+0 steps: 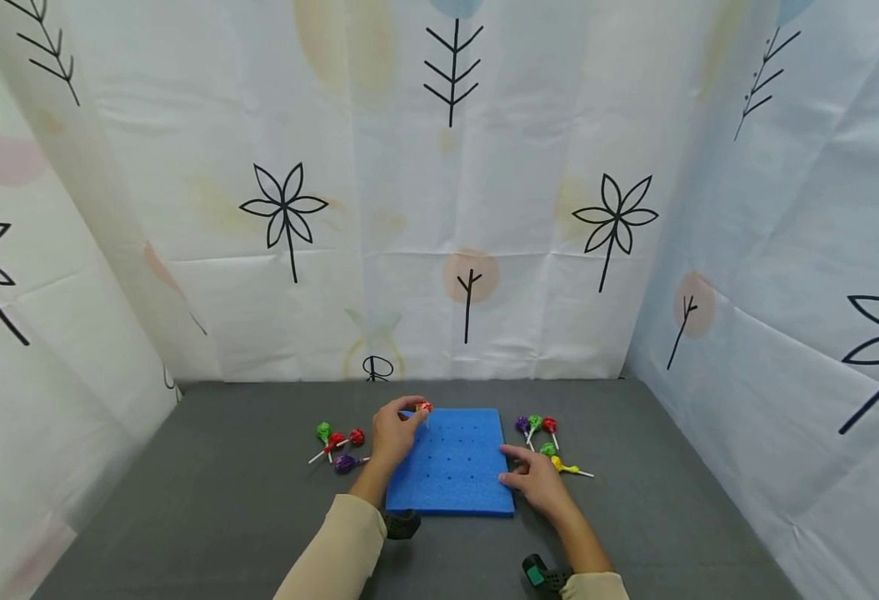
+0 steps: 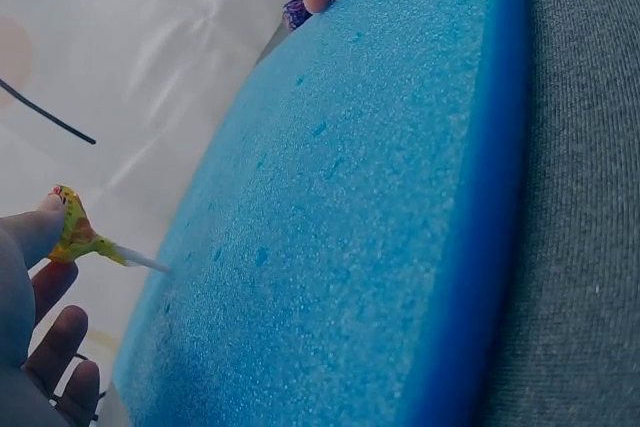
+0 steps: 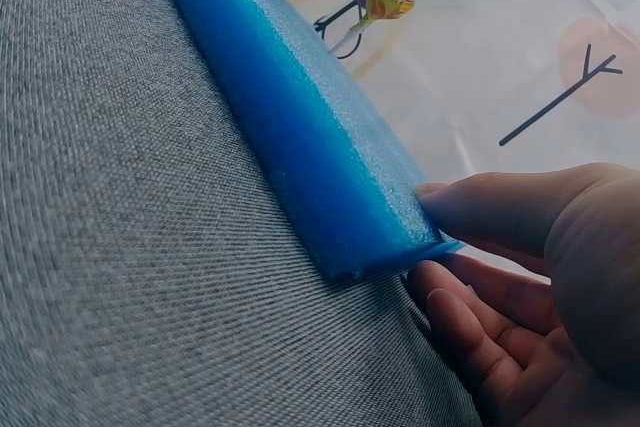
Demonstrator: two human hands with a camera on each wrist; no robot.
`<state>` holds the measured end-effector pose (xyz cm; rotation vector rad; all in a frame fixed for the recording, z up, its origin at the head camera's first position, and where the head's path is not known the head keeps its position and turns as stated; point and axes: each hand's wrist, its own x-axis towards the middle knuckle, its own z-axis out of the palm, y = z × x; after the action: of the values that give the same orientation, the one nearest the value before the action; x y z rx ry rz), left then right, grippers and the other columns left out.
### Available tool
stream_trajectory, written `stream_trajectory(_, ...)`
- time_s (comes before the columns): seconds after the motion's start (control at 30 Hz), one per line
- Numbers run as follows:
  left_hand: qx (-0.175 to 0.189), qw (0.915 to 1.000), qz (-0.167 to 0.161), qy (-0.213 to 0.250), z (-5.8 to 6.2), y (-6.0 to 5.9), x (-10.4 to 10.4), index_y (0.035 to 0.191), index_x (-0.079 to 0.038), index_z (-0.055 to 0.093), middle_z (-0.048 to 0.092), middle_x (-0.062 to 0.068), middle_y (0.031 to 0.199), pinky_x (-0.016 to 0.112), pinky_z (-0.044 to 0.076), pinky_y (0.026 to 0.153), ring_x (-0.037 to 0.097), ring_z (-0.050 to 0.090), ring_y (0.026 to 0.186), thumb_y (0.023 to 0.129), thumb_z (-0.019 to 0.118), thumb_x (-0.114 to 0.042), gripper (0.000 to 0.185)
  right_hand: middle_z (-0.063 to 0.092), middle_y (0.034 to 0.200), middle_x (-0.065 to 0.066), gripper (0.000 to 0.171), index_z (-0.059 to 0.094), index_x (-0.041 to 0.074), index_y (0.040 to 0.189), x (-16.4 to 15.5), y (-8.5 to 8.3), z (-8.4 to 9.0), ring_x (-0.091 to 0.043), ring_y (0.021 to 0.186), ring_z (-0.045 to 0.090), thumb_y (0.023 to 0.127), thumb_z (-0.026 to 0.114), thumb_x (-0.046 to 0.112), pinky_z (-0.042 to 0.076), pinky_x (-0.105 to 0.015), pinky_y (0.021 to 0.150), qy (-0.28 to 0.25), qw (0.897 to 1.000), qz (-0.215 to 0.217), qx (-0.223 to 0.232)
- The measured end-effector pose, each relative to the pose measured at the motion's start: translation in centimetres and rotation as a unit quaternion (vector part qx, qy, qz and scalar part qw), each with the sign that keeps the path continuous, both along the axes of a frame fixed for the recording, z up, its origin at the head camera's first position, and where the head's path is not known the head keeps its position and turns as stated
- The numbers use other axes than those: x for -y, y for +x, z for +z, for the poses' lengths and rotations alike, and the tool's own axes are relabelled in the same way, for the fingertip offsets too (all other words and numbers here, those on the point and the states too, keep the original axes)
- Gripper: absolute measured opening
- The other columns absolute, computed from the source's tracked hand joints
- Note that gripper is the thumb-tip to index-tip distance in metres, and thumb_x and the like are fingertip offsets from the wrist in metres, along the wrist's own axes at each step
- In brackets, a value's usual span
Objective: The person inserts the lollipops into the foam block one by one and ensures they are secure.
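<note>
A blue foam board [image 1: 450,458] with rows of small holes lies flat on the grey table. My left hand [image 1: 407,419] pinches a lollipop [image 1: 423,407] in a yellow and red wrapper over the board's far left corner. In the left wrist view the lollipop [image 2: 72,232] is tilted, and its white stick tip meets the foam board [image 2: 340,207]. My right hand [image 1: 511,472] rests at the board's right edge. Seen from the right wrist, the thumb [image 3: 500,205] lies on top of the foam board [image 3: 300,127] at its corner, with the fingers [image 3: 470,327] on the table beside it.
Loose lollipops lie either side of the board: a green one [image 1: 323,431], two red and a purple one [image 1: 345,463] on the left, several on the right including a yellow one [image 1: 563,467]. Printed fabric walls enclose the table [image 1: 207,500] on three sides.
</note>
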<state>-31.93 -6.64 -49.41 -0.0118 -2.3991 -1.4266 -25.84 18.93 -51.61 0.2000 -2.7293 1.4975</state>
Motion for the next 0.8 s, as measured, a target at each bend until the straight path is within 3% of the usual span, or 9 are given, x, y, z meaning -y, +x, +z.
stream_trajectory(0.43,-0.049,0.9984,0.015,-0.024,-0.21,0.13,-0.32,0.107,-0.014,0.075,0.065,0.008,0.097,0.033,0.043,0.06,0.018,0.055,0.073,0.086,0.076,-0.021,0.022,0.064,0.096,-0.006,0.045,0.063,0.004,0.127,0.01,-0.08,0.0,-0.016,0.074,0.056,0.084,0.075,0.006,0.045,-0.03,0.062,0.007,1.0,0.002,0.001)
stream_trajectory(0.8,-0.02,0.9998,-0.004,-0.003,0.13,0.25,0.4,0.117,-0.012,0.069,0.065,0.006,0.104,0.036,0.047,0.069,0.019,0.057,0.082,0.087,0.075,-0.024,0.033,0.064,0.094,-0.005,0.044,0.064,0.004,0.126,-0.01,-0.13,-0.21,-0.016,0.074,0.056,0.084,0.075,0.006,0.045,-0.032,0.062,0.013,1.0,0.002,-0.002)
